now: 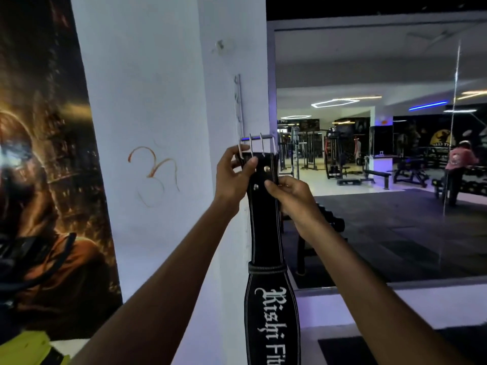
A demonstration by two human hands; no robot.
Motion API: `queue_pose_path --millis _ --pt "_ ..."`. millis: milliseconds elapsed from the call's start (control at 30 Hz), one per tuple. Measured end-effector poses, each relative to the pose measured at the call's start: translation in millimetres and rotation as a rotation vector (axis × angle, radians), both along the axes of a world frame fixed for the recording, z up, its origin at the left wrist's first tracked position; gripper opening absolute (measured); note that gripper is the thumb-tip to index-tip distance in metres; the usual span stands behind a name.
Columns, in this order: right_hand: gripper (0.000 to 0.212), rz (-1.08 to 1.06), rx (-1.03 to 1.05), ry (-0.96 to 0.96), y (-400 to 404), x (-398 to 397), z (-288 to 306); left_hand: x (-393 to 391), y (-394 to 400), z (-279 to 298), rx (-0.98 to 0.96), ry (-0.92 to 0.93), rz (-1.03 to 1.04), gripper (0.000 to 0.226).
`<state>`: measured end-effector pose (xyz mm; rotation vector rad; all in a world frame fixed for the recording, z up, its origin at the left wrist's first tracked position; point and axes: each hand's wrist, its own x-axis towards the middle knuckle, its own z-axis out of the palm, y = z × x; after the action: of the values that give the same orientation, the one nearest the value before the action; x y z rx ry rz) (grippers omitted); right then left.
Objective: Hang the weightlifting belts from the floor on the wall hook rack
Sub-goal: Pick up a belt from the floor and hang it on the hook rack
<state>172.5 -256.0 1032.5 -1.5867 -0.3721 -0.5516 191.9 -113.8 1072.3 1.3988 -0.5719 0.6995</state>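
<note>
A black weightlifting belt (266, 233) with white lettering hangs straight down against the white pillar. Its silver double-prong buckle (257, 146) is at the top. My left hand (233, 177) pinches the belt's top left edge just under the buckle. My right hand (292, 196) grips the belt's right edge beside the rivets. A thin metal hook rack (238, 106) runs vertically up the pillar's side, right above the buckle. Whether the buckle rests on a hook is hidden.
The white pillar (158, 127) fills the centre, with an orange mark drawn on it. A dark poster (44, 180) covers the wall on the left. A large mirror (382, 154) on the right reflects gym machines, benches and a person in a pink top (458, 162).
</note>
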Motion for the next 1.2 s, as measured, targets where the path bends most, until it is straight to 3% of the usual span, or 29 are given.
queue_pose_path --millis 200,367,467,700,800,1000,1100,1200 --pt "0.011 0.146 -0.072 -0.016 -3.9 0.6 -15.1 10.5 -2.3 61.3 -0.076 -0.082 0.046 0.019" --pt "0.011 0.106 0.062 -0.074 -2.2 3.3 -67.5 20.0 -2.9 83.1 -0.104 -0.051 0.073 0.017" --pt "0.029 0.127 0.102 -0.04 0.6 7.9 -106.8 23.2 -6.0 81.8 -0.117 -0.02 0.072 0.016" --pt "0.073 0.225 -0.05 0.274 -10.0 2.9 -229.2 26.1 1.4 83.9 -0.11 -0.015 0.067 0.015" --pt "0.071 0.257 -0.167 0.304 -12.4 9.3 -208.5 29.0 6.5 81.5 -0.113 -0.007 0.079 0.015" --pt "0.03 0.281 -0.024 0.033 -6.1 13.0 -52.9 30.7 7.5 82.5 -0.121 -0.008 0.076 0.015" --pt "0.021 0.234 0.022 -0.035 0.3 13.8 -49.9 29.8 4.8 85.5 -0.129 -0.014 0.073 0.015" --pt "0.017 0.155 0.178 -0.007 5.8 15.5 -97.5 31.2 4.3 84.0 -0.141 -0.005 0.084 0.015"
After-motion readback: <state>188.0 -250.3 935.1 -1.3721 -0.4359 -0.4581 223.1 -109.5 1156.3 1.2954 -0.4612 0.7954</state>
